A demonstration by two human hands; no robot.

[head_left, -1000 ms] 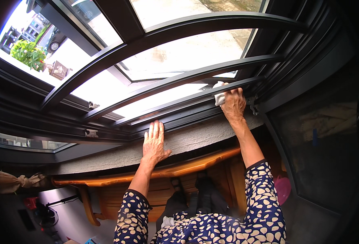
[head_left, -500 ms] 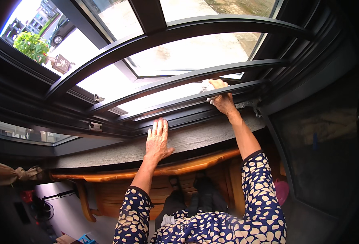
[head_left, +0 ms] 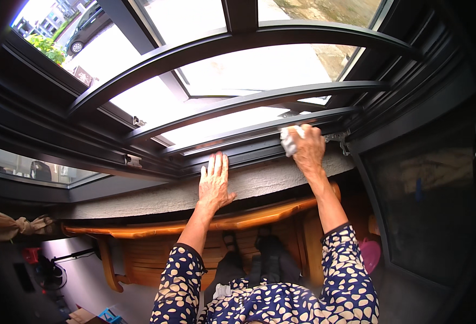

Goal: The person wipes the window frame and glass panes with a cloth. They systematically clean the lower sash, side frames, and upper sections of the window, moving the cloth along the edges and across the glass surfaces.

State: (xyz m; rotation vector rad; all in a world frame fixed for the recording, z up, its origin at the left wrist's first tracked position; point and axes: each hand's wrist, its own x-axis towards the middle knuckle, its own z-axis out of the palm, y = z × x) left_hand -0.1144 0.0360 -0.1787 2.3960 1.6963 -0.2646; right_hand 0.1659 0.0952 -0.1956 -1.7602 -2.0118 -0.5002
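At the far left, a dark car (head_left: 84, 24) and a green shrub (head_left: 46, 48) showed through the glass beyond the dark window frame (head_left: 141, 100), and lower down a red object (head_left: 26, 254) sat on the floor near a wooden bench (head_left: 157, 229) that ran under the sill. The left hand (head_left: 215, 183) lay flat and open on the grey stone sill (head_left: 157, 197), palm down, fingers spread slightly with their tips reaching the lower edge of the window track (head_left: 238, 154); it held nothing. To the right of it, the right hand (head_left: 305, 148) was closed around a crumpled white cloth (head_left: 288, 141), which was pressed against the dark metal track at the bottom of the window, the cloth sticking out from the left side of the fist. Just right of that hand, a small metal bracket (head_left: 338, 137) sat at the corner of the frame. Both forearms came up from blue sleeves (head_left: 346, 270) patterned with pale spots. Farther right, a pink round object (head_left: 370, 254) lay low beside the bench, next to a dark glass panel (head_left: 427, 194).
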